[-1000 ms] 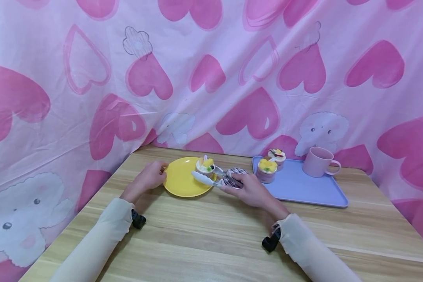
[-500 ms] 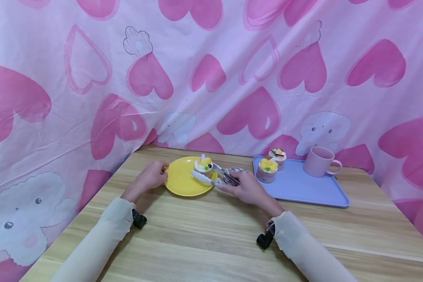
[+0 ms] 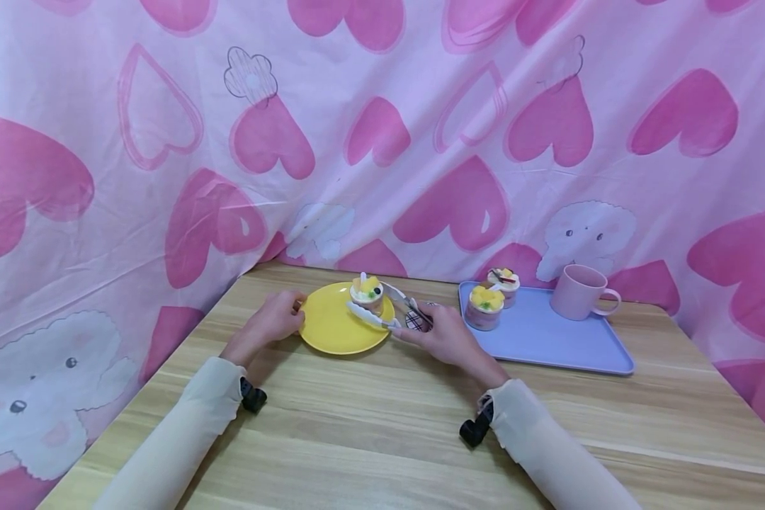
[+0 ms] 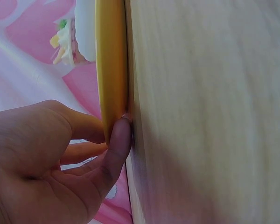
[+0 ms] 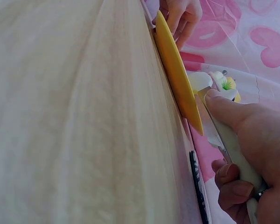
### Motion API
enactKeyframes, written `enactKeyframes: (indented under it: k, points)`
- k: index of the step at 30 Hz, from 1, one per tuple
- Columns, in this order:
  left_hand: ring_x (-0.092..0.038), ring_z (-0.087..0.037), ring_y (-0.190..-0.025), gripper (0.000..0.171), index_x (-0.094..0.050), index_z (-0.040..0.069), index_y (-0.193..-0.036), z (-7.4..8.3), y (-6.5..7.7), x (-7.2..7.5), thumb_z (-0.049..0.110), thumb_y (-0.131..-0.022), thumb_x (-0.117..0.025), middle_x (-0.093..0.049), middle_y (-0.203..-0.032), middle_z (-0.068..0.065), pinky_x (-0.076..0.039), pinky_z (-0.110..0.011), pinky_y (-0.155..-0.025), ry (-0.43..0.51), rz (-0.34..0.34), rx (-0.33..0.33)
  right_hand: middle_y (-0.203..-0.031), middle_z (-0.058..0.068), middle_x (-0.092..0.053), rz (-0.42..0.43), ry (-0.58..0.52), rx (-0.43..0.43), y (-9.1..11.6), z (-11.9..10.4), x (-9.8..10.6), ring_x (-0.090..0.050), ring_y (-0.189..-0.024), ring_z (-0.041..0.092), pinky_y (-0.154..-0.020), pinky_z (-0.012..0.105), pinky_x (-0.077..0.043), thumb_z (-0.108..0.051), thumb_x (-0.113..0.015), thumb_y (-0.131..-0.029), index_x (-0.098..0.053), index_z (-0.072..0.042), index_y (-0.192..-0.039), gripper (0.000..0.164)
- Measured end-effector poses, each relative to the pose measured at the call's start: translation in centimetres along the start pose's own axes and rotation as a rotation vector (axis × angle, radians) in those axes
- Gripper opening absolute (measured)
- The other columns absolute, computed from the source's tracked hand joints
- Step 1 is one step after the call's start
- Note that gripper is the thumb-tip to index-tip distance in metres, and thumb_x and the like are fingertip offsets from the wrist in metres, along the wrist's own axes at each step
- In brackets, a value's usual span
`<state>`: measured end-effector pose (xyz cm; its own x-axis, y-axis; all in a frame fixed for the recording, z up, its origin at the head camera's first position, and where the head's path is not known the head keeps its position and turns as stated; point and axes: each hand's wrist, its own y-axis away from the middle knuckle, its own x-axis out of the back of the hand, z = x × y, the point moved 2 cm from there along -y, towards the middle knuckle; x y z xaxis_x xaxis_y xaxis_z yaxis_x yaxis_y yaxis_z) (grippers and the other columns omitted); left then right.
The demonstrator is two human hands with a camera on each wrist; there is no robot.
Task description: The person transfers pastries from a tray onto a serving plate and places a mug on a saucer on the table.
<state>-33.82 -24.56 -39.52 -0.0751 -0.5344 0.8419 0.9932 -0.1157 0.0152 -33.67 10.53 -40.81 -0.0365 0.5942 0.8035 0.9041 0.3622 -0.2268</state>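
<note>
A yellow plate (image 3: 331,329) lies on the table, its left rim pinched between the thumb and fingers of my left hand (image 3: 278,316). In the left wrist view, one digit of that hand (image 4: 51,163) reaches under the rim. My right hand (image 3: 449,336) grips a pair of metal tongs with white tips (image 3: 366,314). Upright on the plate's right part is a small dessert cup (image 3: 366,292) topped with cream and fruit. The spread tongs straddle it, one tip in front and one arm behind at its right. Whether they touch the cup, I cannot tell.
A lilac tray (image 3: 548,340) to the right carries a mango-topped dessert cup (image 3: 484,307), another dessert cup (image 3: 505,283) behind it and a pink mug (image 3: 580,292). A plaid coaster (image 3: 414,321) lies partly beneath the right hand. A heart-print cloth (image 3: 370,191) hangs behind the table.
The right hand has shifted slightly left and the tongs have spread wider about the dessert cup. The cup sits slightly further left and back. The left hand has stayed on the plate's rim.
</note>
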Motion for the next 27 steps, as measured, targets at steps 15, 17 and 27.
enactKeyframes:
  k: [15, 17, 27]
  points:
    - [-0.069, -0.031, -0.109, 0.049, -0.056, -0.010, -0.149, -0.1, 0.1, 0.0, 0.007, -0.103, -0.061, -0.069, -0.135, -0.029, -0.064, -0.046, -0.099, -0.003, -0.006, 0.003, -0.089, 0.001, -0.067, 0.003, -0.038, -0.055, 0.9, 0.2, 0.7, -0.060, -0.080, 0.016, -0.062, 0.028, -0.049, -0.071, -0.081, -0.085, -0.068, -0.011, -0.142, 0.084]
    - [-0.069, -0.031, -0.108, 0.050, -0.055, -0.010, -0.149, -0.1, 0.1, 0.0, 0.007, -0.103, -0.060, -0.069, -0.135, -0.030, -0.065, -0.045, -0.098, 0.000, -0.012, 0.004, -0.090, 0.002, -0.068, 0.005, -0.042, -0.054, 1.0, 0.2, 0.8, -0.061, -0.080, 0.016, -0.062, 0.028, -0.049, -0.070, -0.082, -0.085, -0.068, -0.011, -0.143, 0.084]
    - [-0.070, -0.031, -0.110, 0.049, -0.056, -0.011, -0.149, 0.0, 0.0, 0.0, 0.006, -0.103, -0.060, -0.070, -0.133, -0.029, -0.064, -0.045, -0.098, 0.002, 0.002, -0.018, -0.095, 0.002, -0.070, -0.007, -0.043, -0.028, 1.5, 0.9, 1.3, -0.061, -0.084, 0.016, -0.069, 0.029, -0.050, -0.070, -0.082, -0.084, -0.065, -0.013, -0.148, 0.088]
